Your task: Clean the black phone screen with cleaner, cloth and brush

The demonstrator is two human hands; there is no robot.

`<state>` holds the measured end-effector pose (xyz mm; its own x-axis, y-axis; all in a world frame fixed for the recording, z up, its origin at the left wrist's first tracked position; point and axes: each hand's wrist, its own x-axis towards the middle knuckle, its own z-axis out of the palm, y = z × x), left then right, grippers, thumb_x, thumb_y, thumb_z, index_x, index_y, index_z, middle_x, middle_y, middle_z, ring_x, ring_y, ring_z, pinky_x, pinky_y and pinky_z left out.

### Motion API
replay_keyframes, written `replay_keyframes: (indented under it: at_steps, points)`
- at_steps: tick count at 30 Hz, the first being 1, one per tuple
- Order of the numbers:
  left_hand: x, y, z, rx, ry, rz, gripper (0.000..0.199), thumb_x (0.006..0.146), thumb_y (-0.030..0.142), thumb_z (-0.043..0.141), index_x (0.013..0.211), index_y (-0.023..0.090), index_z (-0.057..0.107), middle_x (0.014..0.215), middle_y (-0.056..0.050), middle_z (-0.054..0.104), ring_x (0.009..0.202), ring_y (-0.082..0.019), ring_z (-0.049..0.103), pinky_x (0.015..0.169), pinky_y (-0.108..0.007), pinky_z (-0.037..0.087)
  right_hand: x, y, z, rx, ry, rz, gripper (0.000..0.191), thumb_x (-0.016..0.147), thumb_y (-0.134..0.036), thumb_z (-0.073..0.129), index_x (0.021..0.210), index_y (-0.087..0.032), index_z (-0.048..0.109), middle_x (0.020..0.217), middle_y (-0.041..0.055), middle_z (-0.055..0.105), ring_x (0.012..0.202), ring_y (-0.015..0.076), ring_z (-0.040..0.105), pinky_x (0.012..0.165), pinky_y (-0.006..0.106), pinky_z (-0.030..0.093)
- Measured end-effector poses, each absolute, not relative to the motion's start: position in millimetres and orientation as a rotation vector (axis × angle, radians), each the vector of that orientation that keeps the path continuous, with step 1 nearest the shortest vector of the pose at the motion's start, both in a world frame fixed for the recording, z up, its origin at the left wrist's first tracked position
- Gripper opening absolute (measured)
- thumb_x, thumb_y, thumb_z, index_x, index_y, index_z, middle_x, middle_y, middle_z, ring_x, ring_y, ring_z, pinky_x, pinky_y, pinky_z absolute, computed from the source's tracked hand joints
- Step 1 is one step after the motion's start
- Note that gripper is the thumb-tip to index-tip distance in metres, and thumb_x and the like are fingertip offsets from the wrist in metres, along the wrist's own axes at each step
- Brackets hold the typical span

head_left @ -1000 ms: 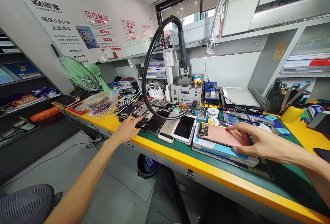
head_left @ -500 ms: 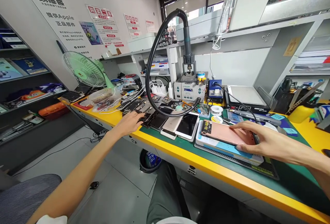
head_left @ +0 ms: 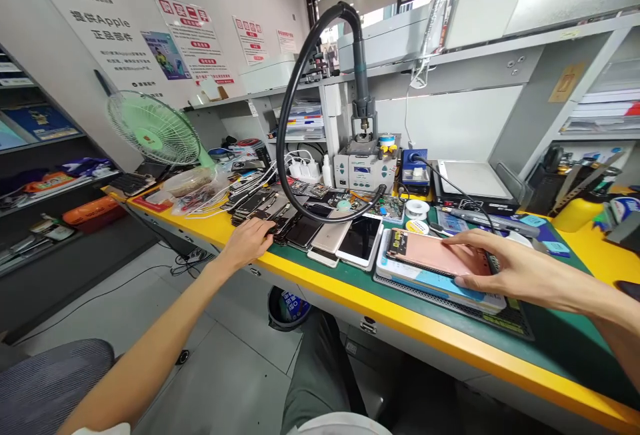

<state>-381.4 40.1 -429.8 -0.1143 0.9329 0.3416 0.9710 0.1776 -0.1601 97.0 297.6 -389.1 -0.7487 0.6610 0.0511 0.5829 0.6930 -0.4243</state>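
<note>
My right hand [head_left: 493, 267] grips a rose-pink phone housing [head_left: 433, 253] by its right end, thumb on the near edge and fingers on the far edge. The housing lies on a white and light-blue box [head_left: 425, 277]. At the front edge of the bench, my left hand [head_left: 249, 243] has its fingers curled together at a pile of dark phones and phone parts [head_left: 260, 206]. What it grasps there is hidden. To its right lie a gold phone [head_left: 330, 237] and a white tablet with a black screen [head_left: 359, 241].
Behind the phones stand a hot-air rework station [head_left: 367, 171] with a looping black hose [head_left: 281, 128] and a flat heating plate [head_left: 473, 185]. A solder reel [head_left: 417, 209] lies near the box. A green fan [head_left: 155, 131] is at the left. Below the bench is a bin [head_left: 289, 308].
The view has shifted slightly. My left hand's fingers have drawn closer together at the pile's edge. My right hand keeps its hold on the pink housing, which stays on the box.
</note>
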Motion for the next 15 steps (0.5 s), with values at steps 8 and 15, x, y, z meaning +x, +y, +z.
replay_keyframes:
  at_steps: [8,15]
  points:
    - [-385.8,45.1,-424.9,-1.872,-2.050,-0.186,0.040,0.093,0.040,0.042,0.110,0.020,0.072,0.114,-0.014,0.075,0.110,-0.035,0.067,0.102,-0.054,0.050,99.6,293.8,-376.0,-0.914,-2.789,0.724,0.060,0.079,-0.054,0.072,0.132,-0.025,0.064,0.118,0.0048,0.070,0.101,0.0280,0.067,0.085,0.036,0.053]
    - [-388.5,45.4,-418.0,-1.879,-2.144,-0.085,0.051,0.090,0.048,0.043,0.118,0.016,0.072,0.122,-0.016,0.074,0.114,-0.037,0.066,0.103,-0.052,0.050,101.1,295.0,-375.9,-0.898,-2.822,0.665,0.062,0.081,-0.056,0.072,0.134,-0.025,0.065,0.119,0.0053,0.071,0.101,0.0295,0.067,0.082,0.036,0.052]
